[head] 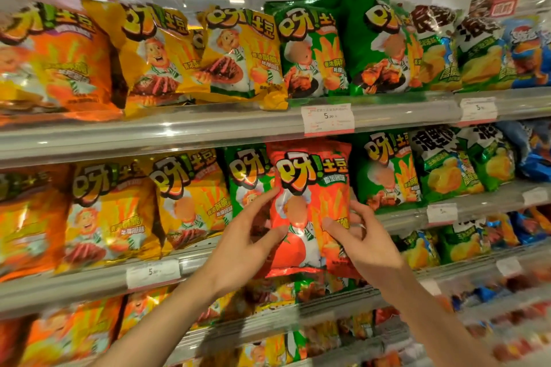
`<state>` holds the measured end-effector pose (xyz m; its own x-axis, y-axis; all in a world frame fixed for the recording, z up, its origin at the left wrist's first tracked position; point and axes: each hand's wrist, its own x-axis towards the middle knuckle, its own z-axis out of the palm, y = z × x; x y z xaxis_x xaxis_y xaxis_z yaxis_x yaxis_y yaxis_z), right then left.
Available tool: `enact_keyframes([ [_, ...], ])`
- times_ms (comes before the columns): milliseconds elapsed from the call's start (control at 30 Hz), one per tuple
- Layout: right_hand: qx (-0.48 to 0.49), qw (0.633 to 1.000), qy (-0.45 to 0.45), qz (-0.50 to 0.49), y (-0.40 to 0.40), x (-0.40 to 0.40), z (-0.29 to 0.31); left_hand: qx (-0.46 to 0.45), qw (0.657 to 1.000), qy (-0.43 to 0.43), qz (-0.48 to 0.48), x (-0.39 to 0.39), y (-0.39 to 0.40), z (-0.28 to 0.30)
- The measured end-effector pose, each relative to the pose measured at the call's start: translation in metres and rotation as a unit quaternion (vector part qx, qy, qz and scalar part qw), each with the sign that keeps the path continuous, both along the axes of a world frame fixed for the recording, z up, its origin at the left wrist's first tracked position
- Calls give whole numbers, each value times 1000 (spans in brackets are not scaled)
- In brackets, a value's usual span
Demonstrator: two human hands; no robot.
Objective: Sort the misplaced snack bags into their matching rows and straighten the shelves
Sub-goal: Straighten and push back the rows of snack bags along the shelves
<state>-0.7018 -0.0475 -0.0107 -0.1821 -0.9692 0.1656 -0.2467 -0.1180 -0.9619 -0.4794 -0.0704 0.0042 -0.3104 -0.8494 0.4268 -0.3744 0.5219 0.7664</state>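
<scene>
Fingers of my left hand curl onto the left edge of a glossy red-orange foil snack bag with a tomato picture, thumb pressed on its front; my right hand pinches the bag's right side the same way. I hold it upright at centre frame, before the green foil bags on the middle metal shelf. Yellow foil bags fill that shelf leftward, and a white price tag sits above.
</scene>
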Motion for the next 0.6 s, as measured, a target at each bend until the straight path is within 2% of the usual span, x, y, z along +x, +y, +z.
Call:
enact_keyframes([
  [167, -1, 999, 36, -40, 36, 69, 0, 25, 999, 18, -39, 68, 19, -7],
  [367, 4, 998, 52, -43, 77, 198, 5, 50, 996, 43, -52, 195, 47, -18],
  [600, 3, 998, 60, 12, 91, 343, 14, 27, 999, 43, 10, 349, 80, -14],
])
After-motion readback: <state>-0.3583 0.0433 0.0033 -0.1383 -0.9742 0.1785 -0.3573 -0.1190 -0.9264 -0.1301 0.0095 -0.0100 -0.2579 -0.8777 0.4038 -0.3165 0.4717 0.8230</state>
